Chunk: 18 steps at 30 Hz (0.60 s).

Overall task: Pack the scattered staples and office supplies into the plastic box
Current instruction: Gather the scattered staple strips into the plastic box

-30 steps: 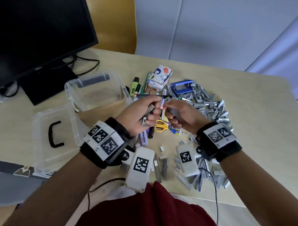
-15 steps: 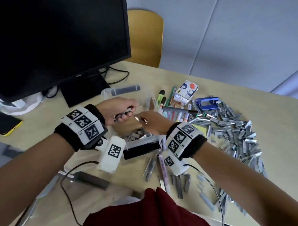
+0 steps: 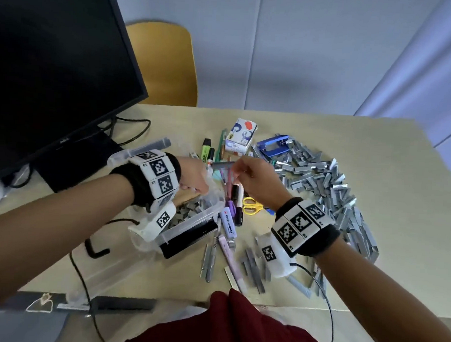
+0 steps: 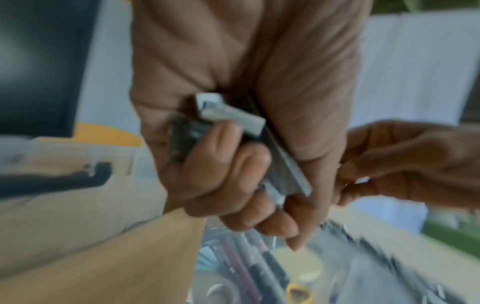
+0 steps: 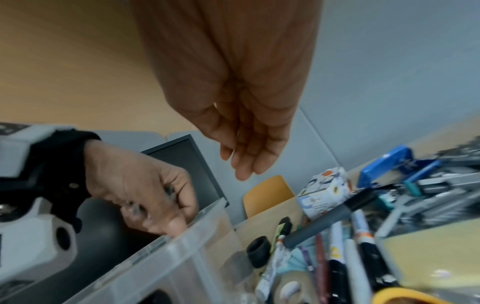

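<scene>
**Staples over the box**

Left hand (image 4: 233, 127): fingers curled tight round staple strips (image 4: 228, 113), above plastic box (image 3: 191, 223), some staples already inside. Right hand (image 5: 241, 115): fingers straight, relaxed, empty, over pens (image 3: 231, 194) beside box.

Black monitor (image 3: 55, 67) far left on table (image 3: 373, 203), black cables (image 3: 133, 130) by its stand. Yellow chair (image 3: 167, 65) behind table, far side. Grey wall (image 3: 302, 50) beyond.

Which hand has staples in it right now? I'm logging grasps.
The left hand, over the plastic box, grips staple strips; the right hand has straight fingers and holds nothing.
</scene>
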Each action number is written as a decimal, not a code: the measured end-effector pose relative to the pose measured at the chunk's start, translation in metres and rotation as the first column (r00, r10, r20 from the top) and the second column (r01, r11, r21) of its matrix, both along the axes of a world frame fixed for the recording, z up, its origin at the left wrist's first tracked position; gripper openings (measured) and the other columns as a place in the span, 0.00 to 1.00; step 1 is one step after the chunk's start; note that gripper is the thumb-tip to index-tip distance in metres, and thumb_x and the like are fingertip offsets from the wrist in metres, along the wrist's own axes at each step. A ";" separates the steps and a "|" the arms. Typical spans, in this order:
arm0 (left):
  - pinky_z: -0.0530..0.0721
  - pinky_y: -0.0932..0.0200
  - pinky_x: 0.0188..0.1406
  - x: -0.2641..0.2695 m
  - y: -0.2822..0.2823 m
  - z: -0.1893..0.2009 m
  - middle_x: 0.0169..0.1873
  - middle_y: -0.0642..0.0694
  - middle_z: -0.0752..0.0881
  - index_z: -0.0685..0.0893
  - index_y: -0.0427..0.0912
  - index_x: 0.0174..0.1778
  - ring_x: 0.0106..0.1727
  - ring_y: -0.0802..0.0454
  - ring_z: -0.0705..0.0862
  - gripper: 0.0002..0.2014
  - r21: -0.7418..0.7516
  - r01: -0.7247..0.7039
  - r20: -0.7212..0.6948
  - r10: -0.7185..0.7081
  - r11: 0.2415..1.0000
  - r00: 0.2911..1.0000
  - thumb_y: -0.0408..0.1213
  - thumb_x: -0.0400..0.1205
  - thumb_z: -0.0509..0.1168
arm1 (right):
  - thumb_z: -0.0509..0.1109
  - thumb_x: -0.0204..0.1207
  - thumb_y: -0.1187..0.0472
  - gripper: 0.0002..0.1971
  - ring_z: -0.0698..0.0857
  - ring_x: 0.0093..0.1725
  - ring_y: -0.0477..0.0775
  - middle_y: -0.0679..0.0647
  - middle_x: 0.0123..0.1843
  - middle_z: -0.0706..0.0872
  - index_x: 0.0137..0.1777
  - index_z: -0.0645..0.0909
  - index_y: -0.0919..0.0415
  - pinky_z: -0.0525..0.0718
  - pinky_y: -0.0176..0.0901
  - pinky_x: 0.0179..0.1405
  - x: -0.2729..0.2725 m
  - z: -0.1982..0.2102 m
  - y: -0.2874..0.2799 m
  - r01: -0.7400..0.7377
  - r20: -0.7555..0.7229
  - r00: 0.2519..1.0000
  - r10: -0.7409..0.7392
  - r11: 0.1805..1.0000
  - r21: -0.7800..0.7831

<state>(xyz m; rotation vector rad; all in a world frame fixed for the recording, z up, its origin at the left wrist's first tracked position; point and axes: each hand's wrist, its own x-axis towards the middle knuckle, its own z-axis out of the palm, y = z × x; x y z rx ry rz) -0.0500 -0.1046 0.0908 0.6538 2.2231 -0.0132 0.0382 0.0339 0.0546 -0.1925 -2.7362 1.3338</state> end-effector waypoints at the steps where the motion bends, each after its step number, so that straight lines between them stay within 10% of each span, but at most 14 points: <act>1: 0.66 0.67 0.19 -0.001 0.003 -0.004 0.23 0.48 0.72 0.74 0.41 0.28 0.21 0.56 0.68 0.13 -0.018 0.083 -0.035 -0.083 0.996 0.996 0.36 0.80 0.63 | 0.58 0.76 0.75 0.10 0.83 0.44 0.55 0.53 0.42 0.83 0.49 0.81 0.70 0.77 0.30 0.39 0.005 -0.002 0.005 0.035 0.007 0.999 -0.035 0.999 -0.010; 7: 0.67 0.64 0.25 0.000 0.007 -0.041 0.25 0.49 0.70 0.75 0.41 0.33 0.25 0.56 0.67 0.10 -0.206 0.339 -0.098 -0.364 0.918 0.926 0.31 0.80 0.60 | 0.60 0.75 0.73 0.09 0.86 0.47 0.60 0.59 0.44 0.86 0.46 0.82 0.68 0.82 0.48 0.49 0.034 -0.017 0.030 0.168 0.072 0.983 -0.166 0.986 -0.011; 10: 0.75 0.59 0.41 -0.001 0.004 -0.056 0.29 0.50 0.71 0.69 0.44 0.28 0.32 0.54 0.72 0.15 -0.242 0.356 -0.083 -0.385 0.903 0.919 0.25 0.79 0.58 | 0.60 0.76 0.73 0.09 0.86 0.47 0.60 0.60 0.46 0.88 0.47 0.82 0.69 0.80 0.46 0.50 0.041 -0.023 0.034 0.191 0.103 0.976 -0.190 0.982 0.005; 13: 0.76 0.62 0.49 -0.002 0.002 -0.055 0.44 0.47 0.79 0.80 0.43 0.44 0.45 0.53 0.76 0.05 -0.196 0.334 -0.053 -0.350 0.922 0.935 0.28 0.79 0.63 | 0.61 0.75 0.73 0.09 0.85 0.46 0.57 0.61 0.46 0.88 0.48 0.82 0.69 0.78 0.41 0.45 0.045 -0.030 0.036 0.189 0.124 0.974 -0.189 0.982 0.010; 18: 0.79 0.57 0.63 -0.003 0.002 -0.044 0.63 0.45 0.80 0.80 0.41 0.65 0.61 0.49 0.80 0.16 -0.156 0.286 -0.005 -0.290 0.946 0.957 0.33 0.81 0.64 | 0.61 0.76 0.71 0.10 0.80 0.45 0.49 0.56 0.48 0.87 0.50 0.84 0.67 0.72 0.23 0.36 0.045 -0.043 0.040 0.129 0.163 0.977 -0.139 0.989 0.074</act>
